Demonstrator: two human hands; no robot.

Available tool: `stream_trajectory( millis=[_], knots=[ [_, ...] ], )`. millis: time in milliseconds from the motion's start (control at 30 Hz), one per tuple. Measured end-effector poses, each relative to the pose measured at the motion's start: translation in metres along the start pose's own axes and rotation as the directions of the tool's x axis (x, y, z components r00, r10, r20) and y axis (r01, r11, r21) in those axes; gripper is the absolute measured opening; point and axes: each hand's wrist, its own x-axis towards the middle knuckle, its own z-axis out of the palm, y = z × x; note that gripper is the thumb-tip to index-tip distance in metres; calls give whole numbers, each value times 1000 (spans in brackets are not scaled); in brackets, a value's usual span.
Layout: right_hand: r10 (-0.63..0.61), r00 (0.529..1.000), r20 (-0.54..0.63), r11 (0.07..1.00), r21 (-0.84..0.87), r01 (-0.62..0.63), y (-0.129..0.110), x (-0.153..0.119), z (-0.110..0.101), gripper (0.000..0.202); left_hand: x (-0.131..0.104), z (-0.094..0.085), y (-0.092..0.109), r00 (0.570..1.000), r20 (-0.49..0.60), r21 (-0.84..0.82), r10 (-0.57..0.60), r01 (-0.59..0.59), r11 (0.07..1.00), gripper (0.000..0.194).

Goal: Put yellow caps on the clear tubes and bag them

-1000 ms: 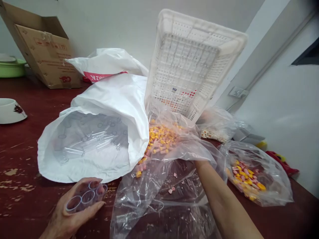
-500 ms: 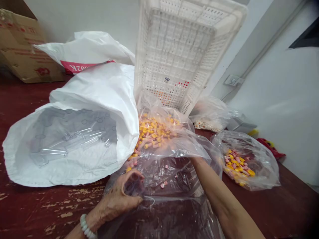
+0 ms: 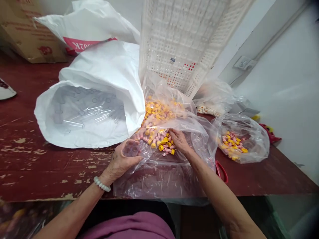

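Note:
My left hand (image 3: 122, 162), with a beaded bracelet at the wrist, is curled around several clear plastic tubes (image 3: 131, 148), their round open ends facing me. My right hand (image 3: 179, 142) reaches into the mouth of a clear plastic bag (image 3: 159, 179). Its fingers are bent together at the edge of a pile of small pink pieces with yellow caps (image 3: 156, 139); what they pinch, if anything, is hidden. More of these capped pieces lie deeper in the bag. To the left, a white sack (image 3: 82, 141) lies open with loose clear tubes (image 3: 99, 113) inside.
A white plastic crate (image 3: 184, 33) stands tilted behind the bag. On the right are a smaller clear bag of capped pieces (image 3: 234, 142) and a red-handled tool (image 3: 221, 172). A cardboard box (image 3: 37, 39) stands at back left. The worn red table (image 3: 82, 171) ends near my body.
My right hand has drawn back toward me from deeper in the bag, and capped pieces now lie near its mouth. My left hand still holds the tubes. The view has tilted down.

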Motion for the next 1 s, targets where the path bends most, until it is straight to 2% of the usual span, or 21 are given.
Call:
stream_trajectory(
  millis=[133,200,233,267,333,400,500,600,667,800,833,933,1000],
  knots=[
    [42,976,-212,987,-143,-73,-5,-12,-10,30,-9,-4,-2,999,7,41,40,-40,998,41],
    [-16,952,-305,978,-201,-48,-15,-28,-12,33,-13,-4,-4,997,20,51,71,-72,996,41],
    [-56,949,-309,981,-192,-5,-23,-39,-11,35,-15,-4,-4,995,28,66,93,-95,993,40],
    [-97,957,-274,987,-154,56,-31,-53,-10,37,-17,-4,-4,992,37,88,120,-123,989,40],
    [-170,981,-90,985,-7,170,-52,-82,-6,35,-22,-3,-2,981,64,162,183,-191,968,38],
    [-243,966,92,969,73,236,-72,-107,-1,31,-27,-2,3,965,94,259,244,-260,930,36],
    [-325,925,196,944,6,331,-92,-125,5,28,-32,1,11,948,135,340,287,-317,885,33],
    [-394,880,265,904,-63,423,-96,-124,7,29,-35,3,16,949,144,336,279,-312,889,32],
    [-455,853,256,871,-70,485,-92,-120,7,31,-35,5,17,953,138,309,271,-301,902,32],
    [-513,858,24,856,-65,513,-81,-126,14,30,-35,7,15,976,122,227,178,-202,953,36],
    [-527,849,20,847,-60,528,-79,-130,18,32,-35,7,13,982,119,202,147,-169,965,37],
    [-579,801,154,805,-47,591,-74,-138,28,48,-35,10,8,991,116,121,63,-77,990,40],
    [-580,792,193,799,-58,599,-68,-132,26,49,-35,12,4,996,94,70,2,-9,998,42]
  ],
)
